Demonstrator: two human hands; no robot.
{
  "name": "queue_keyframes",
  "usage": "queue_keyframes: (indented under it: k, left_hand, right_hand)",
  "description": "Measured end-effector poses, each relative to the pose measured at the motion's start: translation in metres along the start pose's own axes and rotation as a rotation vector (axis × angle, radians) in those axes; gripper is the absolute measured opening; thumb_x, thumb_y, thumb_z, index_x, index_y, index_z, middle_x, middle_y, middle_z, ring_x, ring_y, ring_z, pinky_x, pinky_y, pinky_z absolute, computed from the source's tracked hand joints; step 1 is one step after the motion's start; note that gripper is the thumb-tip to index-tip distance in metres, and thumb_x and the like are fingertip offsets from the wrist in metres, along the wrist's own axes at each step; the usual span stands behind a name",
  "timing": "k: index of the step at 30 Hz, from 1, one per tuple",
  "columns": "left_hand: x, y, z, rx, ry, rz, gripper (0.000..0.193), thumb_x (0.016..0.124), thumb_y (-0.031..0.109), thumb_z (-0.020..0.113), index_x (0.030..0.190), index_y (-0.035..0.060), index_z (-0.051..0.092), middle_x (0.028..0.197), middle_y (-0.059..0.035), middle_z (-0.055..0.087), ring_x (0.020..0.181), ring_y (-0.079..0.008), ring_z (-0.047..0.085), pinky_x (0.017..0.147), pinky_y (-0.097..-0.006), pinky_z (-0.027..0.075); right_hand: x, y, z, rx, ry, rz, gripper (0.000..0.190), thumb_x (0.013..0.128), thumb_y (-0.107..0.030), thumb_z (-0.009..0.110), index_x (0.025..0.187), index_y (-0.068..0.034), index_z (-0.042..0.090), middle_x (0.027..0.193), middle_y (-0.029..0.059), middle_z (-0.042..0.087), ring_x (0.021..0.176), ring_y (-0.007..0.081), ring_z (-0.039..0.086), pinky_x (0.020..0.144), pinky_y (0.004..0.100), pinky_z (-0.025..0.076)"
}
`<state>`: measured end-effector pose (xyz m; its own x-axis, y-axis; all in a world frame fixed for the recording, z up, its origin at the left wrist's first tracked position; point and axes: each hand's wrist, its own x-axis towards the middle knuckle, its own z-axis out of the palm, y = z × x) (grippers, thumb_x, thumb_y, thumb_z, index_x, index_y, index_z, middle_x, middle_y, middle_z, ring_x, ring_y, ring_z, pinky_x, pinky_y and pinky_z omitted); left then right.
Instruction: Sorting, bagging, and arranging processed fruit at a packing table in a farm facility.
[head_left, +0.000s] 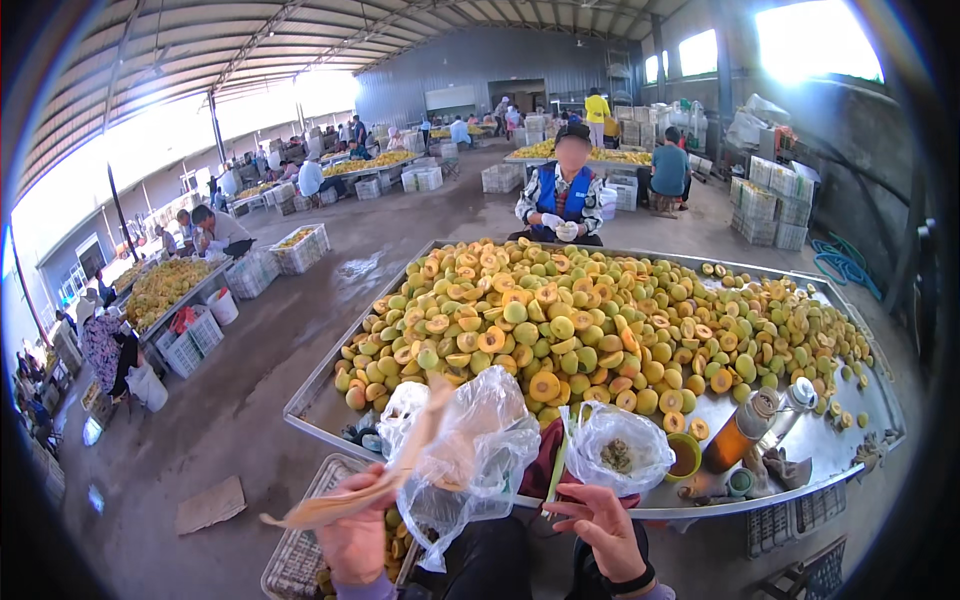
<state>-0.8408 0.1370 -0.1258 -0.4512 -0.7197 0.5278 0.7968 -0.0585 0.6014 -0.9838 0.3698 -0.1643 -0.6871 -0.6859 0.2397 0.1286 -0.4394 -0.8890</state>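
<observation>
In my left hand is a long, thin strip of pale flatbread, held out over the table's near edge. My right hand is raised at the edge with fingers apart, close to a green stalk, perhaps a scallion; whether they touch is unclear. Between the hands a clear plastic bag holds something pale brown. Another clear bag contains a small heap of dark food. To its right stand a yellow-green cup and a bottle of amber liquid. Halved yellow-green fruit is piled behind.
A metal-rimmed table spans the front. Across it sits a co-worker wearing white gloves. A plastic crate of fruit stands below my left hand. Cardboard lies on the floor. Cloth gloves lie near the bottle.
</observation>
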Motion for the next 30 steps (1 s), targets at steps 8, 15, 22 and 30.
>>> queue_keyframes:
  k: [8,15,22,30]
  left_hand:
    - [-0.019,-0.054,0.047,-0.227,-0.582,-0.357,0.031,0.079,0.02,0.067,0.101,-0.0003,0.062,0.112,-0.0232,0.057,0.114,-0.0433,0.048,0.097,-0.0542,0.035]
    - [-0.015,-0.05,0.071,-0.313,-0.983,-0.068,0.046,0.09,0.039,0.047,0.087,-0.0028,0.065,0.1,-0.0289,0.06,0.1,-0.0484,0.054,0.084,-0.0571,0.042]
    - [-0.016,-0.057,0.075,-0.323,-1.09,-0.052,0.045,0.09,0.039,0.047,0.091,-0.0033,0.065,0.099,-0.0279,0.061,0.102,-0.0488,0.052,0.082,-0.0569,0.043]
    - [-0.02,-0.076,0.081,-0.366,-1.019,-0.04,0.043,0.084,0.039,0.057,0.095,-0.0024,0.06,0.104,-0.0281,0.058,0.098,-0.0494,0.053,0.083,-0.0574,0.043]
  right_hand:
    - [0.005,-0.028,0.014,-0.607,0.008,-0.296,0.074,0.073,0.002,0.068,0.135,-0.007,0.028,0.142,0.0162,0.02,0.108,0.0265,0.054,0.081,0.0326,0.05]
    - [-0.014,-0.062,0.014,-1.002,0.189,-0.748,0.043,0.079,-0.019,0.067,0.116,-0.004,0.05,0.121,0.0212,0.051,0.105,0.0306,0.056,0.086,0.0397,0.046]
    - [-0.026,-0.073,0.0,-1.163,0.11,-0.683,0.062,0.063,-0.024,0.081,0.112,-0.005,0.048,0.122,0.0242,0.047,0.106,0.0329,0.054,0.084,0.0395,0.047]
    - [-0.019,-0.057,-0.009,-1.02,0.158,-0.571,0.069,0.065,-0.021,0.079,0.121,-0.005,0.042,0.129,0.0243,0.039,0.106,0.032,0.055,0.079,0.0369,0.05]
